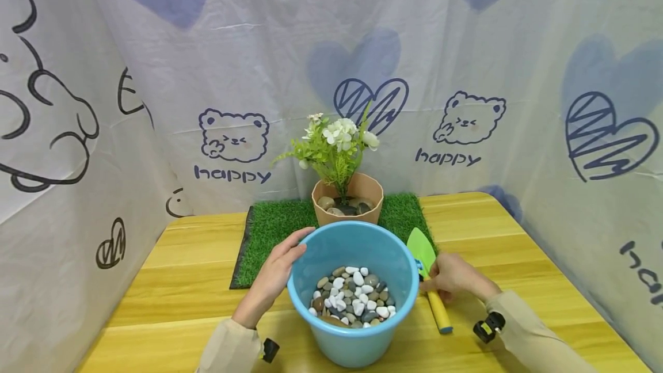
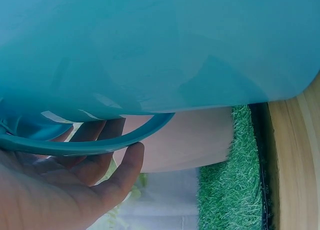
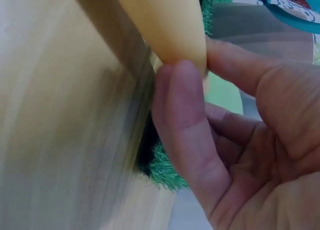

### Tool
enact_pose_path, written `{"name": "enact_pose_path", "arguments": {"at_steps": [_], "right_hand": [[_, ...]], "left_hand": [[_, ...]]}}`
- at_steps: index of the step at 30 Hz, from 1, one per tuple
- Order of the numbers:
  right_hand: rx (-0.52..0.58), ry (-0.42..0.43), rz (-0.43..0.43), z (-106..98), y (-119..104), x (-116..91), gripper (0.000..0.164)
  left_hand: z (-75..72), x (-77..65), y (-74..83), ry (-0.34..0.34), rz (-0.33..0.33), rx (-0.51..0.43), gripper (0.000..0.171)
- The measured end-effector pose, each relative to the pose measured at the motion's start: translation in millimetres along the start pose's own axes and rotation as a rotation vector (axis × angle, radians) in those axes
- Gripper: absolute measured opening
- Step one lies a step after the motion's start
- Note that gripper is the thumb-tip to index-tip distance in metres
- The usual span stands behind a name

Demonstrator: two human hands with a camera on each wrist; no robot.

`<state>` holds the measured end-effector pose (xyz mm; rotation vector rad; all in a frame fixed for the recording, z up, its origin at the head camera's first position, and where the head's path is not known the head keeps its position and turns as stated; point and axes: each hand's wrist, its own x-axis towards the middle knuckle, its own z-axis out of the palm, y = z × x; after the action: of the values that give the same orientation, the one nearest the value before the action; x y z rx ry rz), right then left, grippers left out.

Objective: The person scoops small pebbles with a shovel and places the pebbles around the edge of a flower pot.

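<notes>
A blue bucket (image 1: pixel 354 349) stands at the front middle of the table, with white, grey and brown pebbles (image 1: pixel 357 298) lying in it. My left hand (image 1: pixel 277 266) rests against the bucket's left side, fingers stretched along the rim. In the left wrist view, the bucket's handle (image 2: pixel 82 149) crosses in front of those fingers. To the right of the bucket is a hand trowel (image 1: pixel 439 311) with a green blade and yellow grip. My right hand (image 1: pixel 456 277) pinches its grip between thumb and fingers, as the right wrist view shows up close.
Behind the bucket, a peach flowerpot (image 1: pixel 377 193) with white flowers (image 1: pixel 340 134) and larger stones sits on a green turf mat (image 1: pixel 282 220). Wooden tabletop (image 1: pixel 171 281) extends to both sides. A printed cloth (image 1: pixel 290 45) hangs around the back and sides.
</notes>
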<state>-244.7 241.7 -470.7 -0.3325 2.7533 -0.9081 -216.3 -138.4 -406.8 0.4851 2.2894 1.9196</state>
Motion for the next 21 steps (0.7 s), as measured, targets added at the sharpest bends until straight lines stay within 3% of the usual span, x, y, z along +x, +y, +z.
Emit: {"name": "enact_pose_path", "arguments": {"at_steps": [9,21], "right_hand": [[-0.013,-0.068,0.094,3.3,-2.3,-2.8,0.034],[0.028,-0.078,0.163,6.4,-3.9,-4.2,0.034]], "left_hand": [[-0.3,-0.7,0.4,0.004,-0.002,-0.006,0.045],[-0.9,-0.4,0.8,0.009,-0.013,0.004,0.043]]}}
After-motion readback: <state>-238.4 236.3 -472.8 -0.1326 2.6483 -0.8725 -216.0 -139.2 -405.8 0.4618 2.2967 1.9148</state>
